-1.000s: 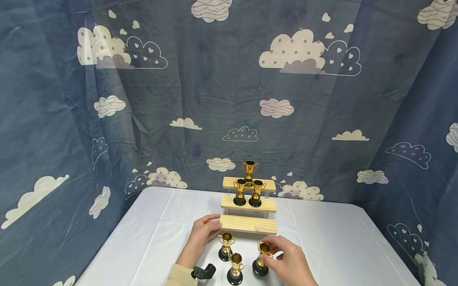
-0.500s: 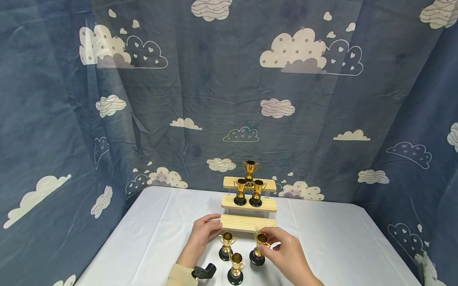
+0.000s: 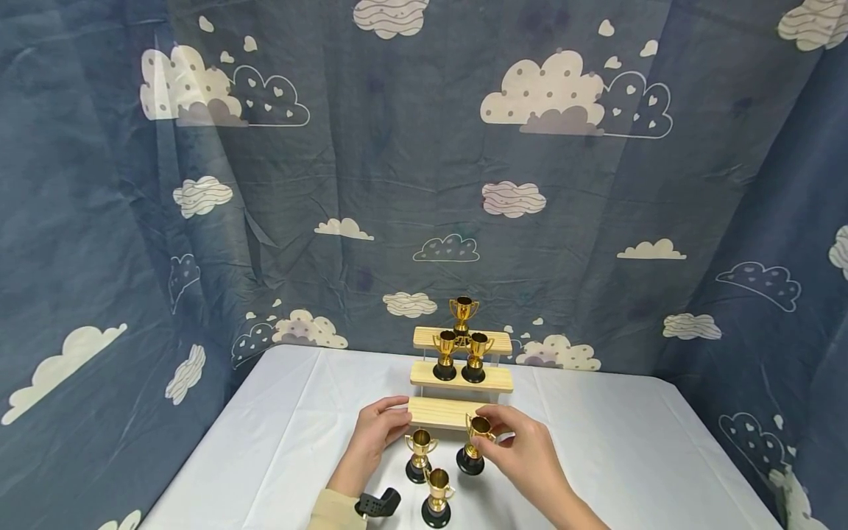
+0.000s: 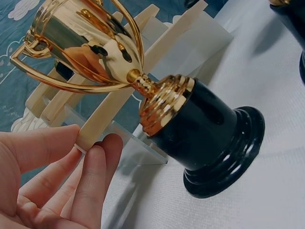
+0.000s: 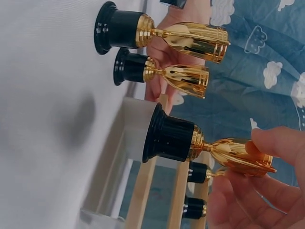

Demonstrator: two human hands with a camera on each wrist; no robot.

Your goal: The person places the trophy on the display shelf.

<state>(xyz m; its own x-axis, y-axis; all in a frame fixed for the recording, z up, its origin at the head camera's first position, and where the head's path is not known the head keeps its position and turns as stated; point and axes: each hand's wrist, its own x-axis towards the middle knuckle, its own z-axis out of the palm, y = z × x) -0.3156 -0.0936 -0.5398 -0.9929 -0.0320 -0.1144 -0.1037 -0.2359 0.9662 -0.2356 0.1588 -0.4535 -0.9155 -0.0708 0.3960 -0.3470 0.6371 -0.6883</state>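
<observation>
My right hand [image 3: 530, 453] pinches a small gold trophy cup [image 5: 174, 138] by its bowl. The trophy is upright on its round black base, raised off the cloth just in front of the lowest step. At the left end of that step, my left hand [image 3: 372, 434] grips the three-tier wooden display stand [image 3: 437, 414]; the left wrist view has thumb and fingers around the plank end [image 4: 97, 126]. Two more trophies stand on the table between my hands: one nearer the stand [image 3: 419, 456] and one closer to me [image 3: 436, 499].
Two trophies stand side by side on the middle step [image 3: 490, 379], and another is on the top step [image 3: 427, 338]. A white cloth covers the table [image 3: 616, 442]. Behind hangs a blue curtain [image 3: 397, 162] with cloud prints.
My right hand has carried its trophy forward and slightly left, closer to the lowest step. My left hand stays at the step's end.
</observation>
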